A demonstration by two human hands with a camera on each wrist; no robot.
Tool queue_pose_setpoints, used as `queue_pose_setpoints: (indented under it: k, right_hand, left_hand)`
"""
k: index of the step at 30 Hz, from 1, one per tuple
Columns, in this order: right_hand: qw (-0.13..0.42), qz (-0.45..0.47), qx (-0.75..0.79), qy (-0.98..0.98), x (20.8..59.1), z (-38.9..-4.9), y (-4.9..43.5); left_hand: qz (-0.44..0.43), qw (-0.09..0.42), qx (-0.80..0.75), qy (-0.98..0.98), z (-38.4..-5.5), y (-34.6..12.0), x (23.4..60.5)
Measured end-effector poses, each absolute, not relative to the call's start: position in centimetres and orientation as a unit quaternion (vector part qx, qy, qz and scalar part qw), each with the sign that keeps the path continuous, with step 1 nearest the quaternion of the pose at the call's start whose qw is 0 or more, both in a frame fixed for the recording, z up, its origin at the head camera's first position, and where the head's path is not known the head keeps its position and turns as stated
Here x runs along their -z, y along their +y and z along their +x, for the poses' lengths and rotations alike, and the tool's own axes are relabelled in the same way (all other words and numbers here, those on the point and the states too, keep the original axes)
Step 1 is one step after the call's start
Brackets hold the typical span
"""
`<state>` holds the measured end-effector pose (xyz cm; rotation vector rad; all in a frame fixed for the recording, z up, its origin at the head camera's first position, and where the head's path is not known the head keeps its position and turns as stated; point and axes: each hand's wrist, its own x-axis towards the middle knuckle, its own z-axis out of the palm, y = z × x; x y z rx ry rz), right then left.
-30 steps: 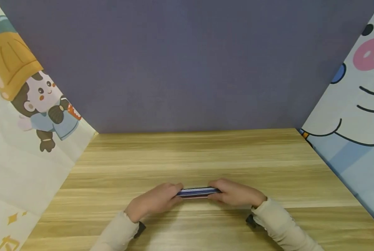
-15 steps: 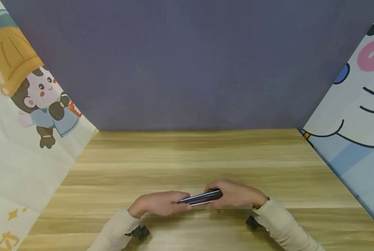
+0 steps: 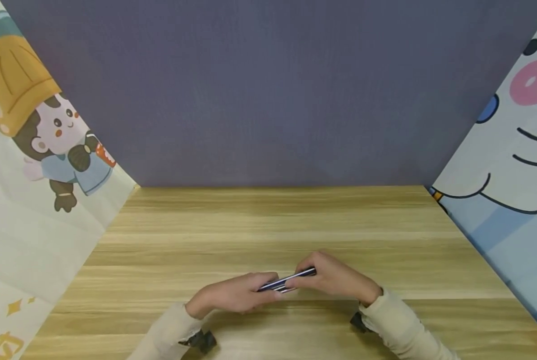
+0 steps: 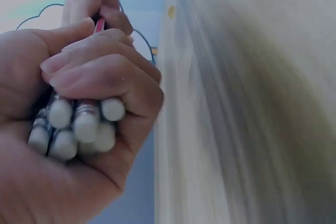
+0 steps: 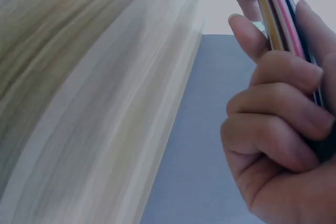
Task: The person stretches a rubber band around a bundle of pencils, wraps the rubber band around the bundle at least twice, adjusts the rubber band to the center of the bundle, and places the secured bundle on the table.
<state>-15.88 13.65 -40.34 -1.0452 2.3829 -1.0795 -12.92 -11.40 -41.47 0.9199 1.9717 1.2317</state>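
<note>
A bundle of several pencils (image 3: 281, 284) is held between both hands, low over the table and slanting up toward the right. My left hand (image 3: 238, 293) grips the bundle's left end. In the left wrist view its fingers curl round the pencils, and white erasers (image 4: 85, 127) with metal bands stick out of the fist. My right hand (image 3: 337, 276) holds the other end. From the right wrist, curled fingers wrap pencils (image 5: 281, 11) with yellow, pink and dark barrels. Their far tips are hidden in the right hand.
The wood-grain table (image 3: 268, 225) extends around the hands. A dark grey panel (image 3: 277, 95) rises at its back edge. Cartoon-printed sheets line the left (image 3: 21, 240) and right (image 3: 516, 180) sides. Dark wrist cameras (image 3: 201, 342) sit under the sleeves.
The bundle has tilted from level, its left end now lower than its right. The left hand has dropped slightly and shifted right; the right hand's fingers have moved along the pencils.
</note>
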Motion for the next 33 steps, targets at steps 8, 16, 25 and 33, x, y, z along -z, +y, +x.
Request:
queue_pose_setpoints:
  k: [8, 16, 25, 33]
  right_hand:
    - [0.149, -0.351, 0.414, 0.826, 39.2, -15.3, 13.5]
    - [0.088, -0.298, 0.537, 0.784, 38.5, -15.0, 13.6]
    - [0.074, -0.338, 0.565, 0.749, 39.0, -15.0, 12.8]
    - [0.062, -0.353, 0.61, 0.707, 38.7, -14.8, 12.6]
  left_hand:
    - [0.324, 0.417, -0.574, 0.626, -12.2, -9.6, 42.1]
    - [0.289, 0.425, -0.664, 0.543, -11.2, -8.6, 42.4]
    - [0.282, 0.417, -0.686, 0.526, -10.2, -7.9, 42.7]
    - [0.276, 0.458, -0.7, 0.474, -9.7, -7.4, 43.1]
